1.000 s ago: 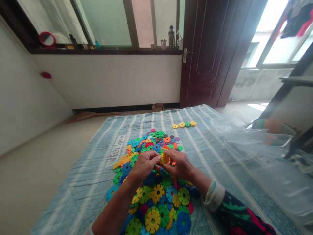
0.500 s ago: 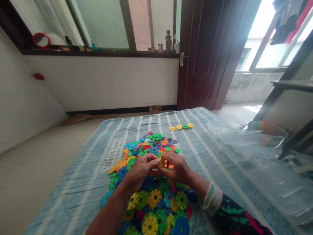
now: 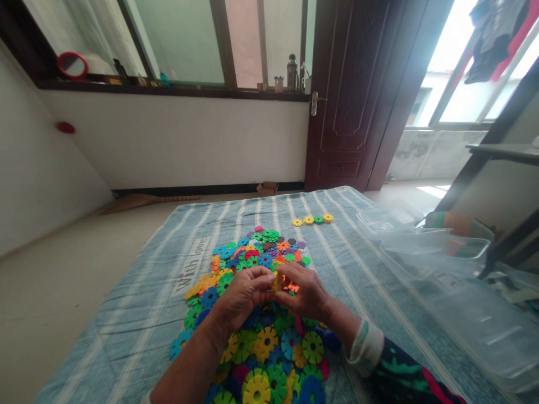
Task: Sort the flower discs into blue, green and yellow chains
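Observation:
Between the fingertips of both hands is a yellow notched disc, seen nearly edge-on and partly covered by the fingers. My left hand pinches it from the left, thumb on top. My right hand grips it from the right, its fingers bent round the edge. Whether a second disc is joined to it, I cannot tell. Beneath both hands spreads a heap of notched plastic discs in yellow, green, blue, orange and other colours.
A short row of yellow and green discs lies beyond the heap on the striped bedsheet. Clear plastic boxes stand along the right side. A brown door and a windowsill are behind.
Both hands stay over the heap with the yellow disc between them. The right fingers have shifted slightly around it, and the camera view has moved a little.

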`<state>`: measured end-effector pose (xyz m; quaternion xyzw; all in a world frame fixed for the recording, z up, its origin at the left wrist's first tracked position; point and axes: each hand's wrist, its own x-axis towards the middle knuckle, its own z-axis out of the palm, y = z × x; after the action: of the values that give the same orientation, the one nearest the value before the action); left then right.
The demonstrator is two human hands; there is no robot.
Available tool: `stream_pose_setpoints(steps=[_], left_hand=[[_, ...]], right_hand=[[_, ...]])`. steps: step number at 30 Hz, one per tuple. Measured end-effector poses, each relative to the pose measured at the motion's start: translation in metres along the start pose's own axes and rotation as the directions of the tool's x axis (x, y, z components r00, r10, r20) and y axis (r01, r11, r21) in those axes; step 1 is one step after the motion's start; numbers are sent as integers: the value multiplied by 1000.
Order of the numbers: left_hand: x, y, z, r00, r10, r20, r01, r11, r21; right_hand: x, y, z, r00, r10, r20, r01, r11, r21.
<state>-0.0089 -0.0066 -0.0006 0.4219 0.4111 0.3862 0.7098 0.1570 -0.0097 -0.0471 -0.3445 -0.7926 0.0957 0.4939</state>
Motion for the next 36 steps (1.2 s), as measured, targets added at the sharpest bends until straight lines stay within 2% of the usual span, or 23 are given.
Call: stream_pose_setpoints(steps=[8, 17, 36], left_hand=[[1, -4, 0, 1000, -1, 13, 1, 1000, -23], [2, -6, 1, 1000, -25, 6, 25, 999, -35], [0, -5, 5, 999, -37, 12, 38, 998, -47]], right_hand=[[-2, 1, 1, 1000, 6, -23, -5, 999, 42], [1, -3, -1, 998, 54, 20, -55, 997, 45], [-2, -1, 3, 991, 133, 21, -135, 985, 103]])
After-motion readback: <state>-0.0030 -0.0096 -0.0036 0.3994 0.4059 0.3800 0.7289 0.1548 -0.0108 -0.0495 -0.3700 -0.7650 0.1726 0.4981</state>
